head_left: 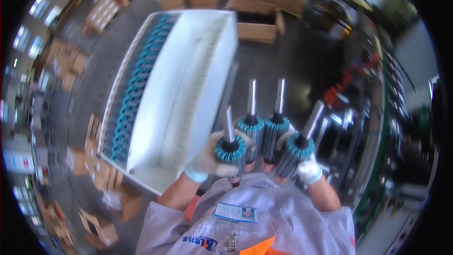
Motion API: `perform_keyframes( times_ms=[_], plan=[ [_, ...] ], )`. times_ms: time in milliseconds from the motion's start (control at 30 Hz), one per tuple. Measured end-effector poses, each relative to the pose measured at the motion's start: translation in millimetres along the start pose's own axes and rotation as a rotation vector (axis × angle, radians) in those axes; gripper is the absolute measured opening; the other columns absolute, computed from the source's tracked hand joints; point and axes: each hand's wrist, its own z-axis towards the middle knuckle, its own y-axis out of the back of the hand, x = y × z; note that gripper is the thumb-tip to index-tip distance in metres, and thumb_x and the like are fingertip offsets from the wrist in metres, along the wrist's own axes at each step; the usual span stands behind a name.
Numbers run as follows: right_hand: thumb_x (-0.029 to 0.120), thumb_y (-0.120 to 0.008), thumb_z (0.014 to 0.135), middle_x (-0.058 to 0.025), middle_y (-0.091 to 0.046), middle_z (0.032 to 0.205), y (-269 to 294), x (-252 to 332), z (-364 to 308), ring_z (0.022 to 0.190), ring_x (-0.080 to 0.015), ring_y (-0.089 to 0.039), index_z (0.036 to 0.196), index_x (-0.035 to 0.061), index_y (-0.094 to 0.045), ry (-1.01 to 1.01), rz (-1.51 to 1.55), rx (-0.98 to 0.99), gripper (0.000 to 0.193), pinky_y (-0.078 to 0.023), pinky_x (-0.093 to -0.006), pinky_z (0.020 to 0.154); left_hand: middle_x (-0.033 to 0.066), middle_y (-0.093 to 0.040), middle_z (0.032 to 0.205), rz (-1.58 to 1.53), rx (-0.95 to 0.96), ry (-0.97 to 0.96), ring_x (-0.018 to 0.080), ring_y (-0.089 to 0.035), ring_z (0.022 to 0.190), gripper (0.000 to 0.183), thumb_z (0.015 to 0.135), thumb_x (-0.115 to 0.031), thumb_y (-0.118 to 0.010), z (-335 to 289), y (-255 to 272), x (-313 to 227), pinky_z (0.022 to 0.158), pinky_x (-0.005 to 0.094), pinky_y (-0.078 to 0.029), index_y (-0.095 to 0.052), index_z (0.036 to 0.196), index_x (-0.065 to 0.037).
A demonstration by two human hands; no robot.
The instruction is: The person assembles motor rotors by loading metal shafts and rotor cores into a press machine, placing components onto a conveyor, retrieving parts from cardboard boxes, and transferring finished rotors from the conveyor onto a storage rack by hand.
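My gloved left hand (207,157) is wrapped round two motor armatures. The nearer armature (230,151) has a teal winding ring and a steel shaft pointing up; the other armature (251,130) stands just beyond it. My gloved right hand (307,166) grips two more of the same kind: an outer armature (297,150) tilted to the right and an inner armature (274,130) held nearly upright. Copper-coloured ends show at the bottom of several. All are held close together in front of my chest. The fingers are partly hidden behind the armatures.
A long white bin (163,127) stands to the left, with rows of teal-wound armatures (141,80) along its far-left side. An open cardboard box (257,30) sits beyond it. Machinery with a red coiled hose (342,85) is on the right. More cartons (99,229) lie at lower left.
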Motion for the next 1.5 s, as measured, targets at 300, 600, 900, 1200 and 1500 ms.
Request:
perform_keyframes(
  times_ms=[300,600,900,1200,1500],
  plan=[
    [0.030,-0.066,0.094,-0.0055,-0.066,0.111,-95,-131,295,0.097,-0.0112,-0.063,0.131,-0.0017,-0.054,-0.520,0.070,0.519,0.051,-0.052,-0.0286,0.084,0.0113,-0.065,0.110,-0.258,-0.655,-0.165,0.0226,-0.066,0.102,0.073,0.067,-0.038,-0.085,-53,203,31,0.090,0.0388,-0.056,-0.059,0.123,0.001],
    [0.031,-0.075,0.089,-0.0019,-0.070,0.093,-181,-330,363,0.078,-0.0083,-0.065,0.111,0.0035,-0.070,-1.044,-0.219,0.818,0.036,-0.055,-0.0266,0.069,0.0136,-0.071,0.107,-0.821,-1.076,-0.449,0.0236,-0.073,0.094,0.050,0.085,-0.019,-0.074,-117,256,158,0.086,0.0386,-0.062,-0.058,0.127,0.002],
    [0.029,-0.072,0.089,-0.0073,-0.069,0.104,-189,-470,335,0.093,-0.0160,-0.066,0.121,0.0034,-0.064,-1.243,-0.461,0.899,0.041,-0.054,-0.0307,0.083,0.0103,-0.072,0.103,-0.690,-1.337,-0.062,0.0193,-0.072,0.086,0.044,0.084,-0.017,-0.076,-171,313,280,0.079,0.0333,-0.060,-0.063,0.119,0.006],
    [0.038,-0.087,0.073,-0.0168,-0.060,0.128,-148,-560,291,0.110,-0.0246,-0.062,0.143,-0.0075,-0.038,-1.155,-0.618,0.738,0.097,-0.051,-0.0347,0.097,0.0072,-0.072,0.103,-0.621,-1.484,0.078,0.0166,-0.068,0.087,0.039,0.079,-0.015,-0.080,-188,333,372,0.079,0.0312,-0.057,-0.068,0.113,0.002],
    [0.040,-0.079,0.078,-0.0251,-0.063,0.127,-146,-554,299,0.117,-0.0404,-0.061,0.137,-0.0027,-0.048,-0.920,-1.263,0.540,0.079,-0.048,-0.0446,0.101,0.0154,-0.072,0.101,-0.346,-1.874,0.695,0.0256,-0.069,0.089,0.047,0.077,-0.026,-0.083,-203,323,384,0.081,0.0366,-0.054,-0.066,0.109,0.004]
  ],
)
